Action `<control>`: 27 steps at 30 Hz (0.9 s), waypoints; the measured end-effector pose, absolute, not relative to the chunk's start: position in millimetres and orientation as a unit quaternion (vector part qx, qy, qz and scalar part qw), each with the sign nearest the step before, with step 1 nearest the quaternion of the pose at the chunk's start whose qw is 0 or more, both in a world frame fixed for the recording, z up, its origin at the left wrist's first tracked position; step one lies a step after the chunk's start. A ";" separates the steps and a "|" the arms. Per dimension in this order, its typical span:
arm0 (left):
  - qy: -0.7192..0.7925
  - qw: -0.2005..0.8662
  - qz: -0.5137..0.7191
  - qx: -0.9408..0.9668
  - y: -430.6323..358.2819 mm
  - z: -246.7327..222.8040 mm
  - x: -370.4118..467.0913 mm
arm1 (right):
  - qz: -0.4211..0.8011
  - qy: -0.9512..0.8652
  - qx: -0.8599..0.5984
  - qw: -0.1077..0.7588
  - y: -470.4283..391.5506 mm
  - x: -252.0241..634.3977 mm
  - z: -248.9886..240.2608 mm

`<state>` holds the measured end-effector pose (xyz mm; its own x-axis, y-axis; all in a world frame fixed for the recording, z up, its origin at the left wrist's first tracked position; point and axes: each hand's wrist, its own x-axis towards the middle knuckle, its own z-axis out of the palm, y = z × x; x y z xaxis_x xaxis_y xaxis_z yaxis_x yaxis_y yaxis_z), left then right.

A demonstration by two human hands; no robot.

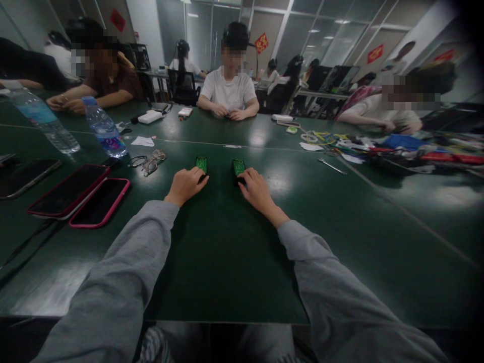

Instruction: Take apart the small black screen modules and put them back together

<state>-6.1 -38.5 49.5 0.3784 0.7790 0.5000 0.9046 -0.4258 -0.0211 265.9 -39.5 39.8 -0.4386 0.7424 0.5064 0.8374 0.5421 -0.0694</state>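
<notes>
Two small green circuit boards in black housings lie side by side on the dark green table, a hand's width apart. My left hand (186, 184) is closed on the near end of the left circuit board (201, 163), thumb and fingers pinching its black edge. On the other side, my right hand (257, 189) grips the near end of the right circuit board (239, 164) in the same way. The fingers cover the lower part of both housings, while the green faces point up.
To the left are glasses (154, 162), two water bottles (107, 132) and several phones (100, 202). A metal wrench (332, 166) lies on the right, near a heap of cables and tools (401, 146). Across the table (227, 262) sits a person in a white shirt (229, 88), with others at both sides.
</notes>
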 end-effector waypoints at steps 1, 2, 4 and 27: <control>-0.515 0.146 -0.213 -0.817 -38.6 49.7 -6.1 | -0.095 -0.843 -0.469 0.245 -39.6 265.7 39.8; -0.516 0.143 -0.215 -0.817 -38.5 49.6 -6.2 | -0.095 -0.843 -0.470 0.244 -39.7 265.6 39.7; -0.514 0.134 -0.218 -0.818 -38.1 49.2 -6.7 | -0.098 -0.842 -0.472 0.242 -40.0 265.5 39.4; -0.524 0.111 -0.198 -0.821 -37.3 47.3 -5.1 | -0.109 -0.822 -0.520 0.204 -48.1 258.6 43.3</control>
<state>-5.1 -37.3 47.3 0.3716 0.8169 0.4412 0.9047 -0.4254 0.0257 258.6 -48.1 43.3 -0.3757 0.8107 0.4491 0.8995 0.4356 -0.0337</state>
